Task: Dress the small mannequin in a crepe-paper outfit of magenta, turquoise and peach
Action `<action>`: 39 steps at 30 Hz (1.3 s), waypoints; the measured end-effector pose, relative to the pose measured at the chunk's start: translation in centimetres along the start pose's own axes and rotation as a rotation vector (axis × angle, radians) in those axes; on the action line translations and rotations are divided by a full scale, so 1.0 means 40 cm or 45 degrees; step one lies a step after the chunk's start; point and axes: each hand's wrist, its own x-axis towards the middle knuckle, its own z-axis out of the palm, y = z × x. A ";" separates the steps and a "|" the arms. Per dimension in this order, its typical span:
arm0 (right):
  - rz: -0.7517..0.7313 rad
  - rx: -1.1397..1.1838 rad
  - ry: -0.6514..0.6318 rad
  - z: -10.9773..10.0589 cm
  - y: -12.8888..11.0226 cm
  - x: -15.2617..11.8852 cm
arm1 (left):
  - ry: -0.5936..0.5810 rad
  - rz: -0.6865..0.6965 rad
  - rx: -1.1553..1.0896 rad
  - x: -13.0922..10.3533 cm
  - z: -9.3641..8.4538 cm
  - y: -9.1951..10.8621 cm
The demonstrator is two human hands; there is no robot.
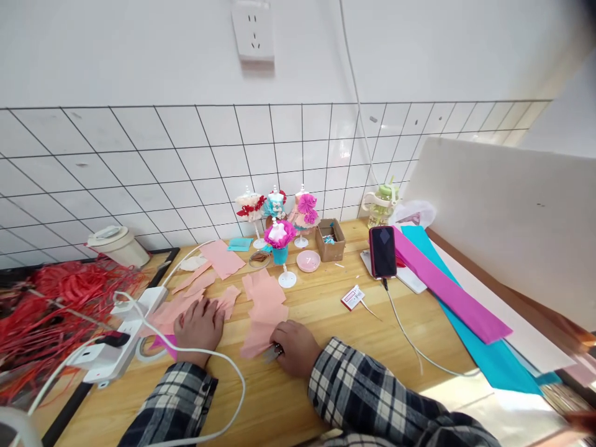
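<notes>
My left hand (200, 329) lies with its fingers spread on peach crepe paper pieces (172, 310) at the left. A magenta paper scrap (165, 344) and a roll of tape (148, 352) show beside its wrist. My right hand (295, 347) is closed around a pair of scissors (271, 354), with only some grey metal showing past the fingers. It rests at the lower edge of another peach crepe paper piece (263, 313). Beyond the hands stands a small dress-form figure (279, 239) with a magenta ruffle and a teal skirt on a white stand.
Three more dressed figures (274, 205) stand by the tiled wall, near a cardboard box (331, 241) and a pink dish (308, 261). A white cable (239, 385) loops over my left forearm from a power strip (135, 335). A phone (382, 251) and crepe sheets (456, 292) lie right.
</notes>
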 end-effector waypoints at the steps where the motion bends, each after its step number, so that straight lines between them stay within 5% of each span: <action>1: 0.029 -0.013 0.025 0.000 0.000 -0.002 | 0.048 -0.041 0.017 0.000 -0.004 0.000; 5: 0.095 -0.052 0.069 -0.002 -0.002 -0.005 | 0.110 0.025 -0.062 -0.005 -0.017 0.003; 10: -0.049 0.026 0.019 -0.005 0.001 -0.004 | -0.129 0.809 -0.409 -0.050 -0.024 0.030; 13: -0.059 0.061 0.005 -0.006 0.003 -0.006 | -0.186 0.913 -0.458 -0.079 -0.037 0.056; 15: -0.002 0.066 0.020 -0.007 0.001 -0.008 | -0.096 0.765 -0.419 -0.083 -0.047 0.051; 18: 0.064 0.108 0.048 -0.009 -0.002 -0.011 | 0.140 0.187 -0.224 -0.066 -0.055 -0.001; 21: 0.061 0.145 0.047 -0.009 -0.003 -0.010 | 0.123 -0.196 -0.020 -0.044 -0.054 -0.076; 24: 0.062 0.147 0.049 -0.008 0.000 -0.007 | -0.043 -0.275 -0.024 -0.027 -0.048 -0.132; 27: 0.061 0.152 0.050 -0.005 0.002 -0.005 | 0.012 -0.355 -0.129 -0.011 -0.041 -0.165; 33: 0.086 0.167 0.057 -0.004 0.004 -0.001 | -0.201 -0.280 -0.132 0.017 -0.039 -0.197; 39: 0.097 0.199 0.044 -0.005 0.008 0.003 | -0.140 -0.597 -0.280 0.031 -0.077 -0.230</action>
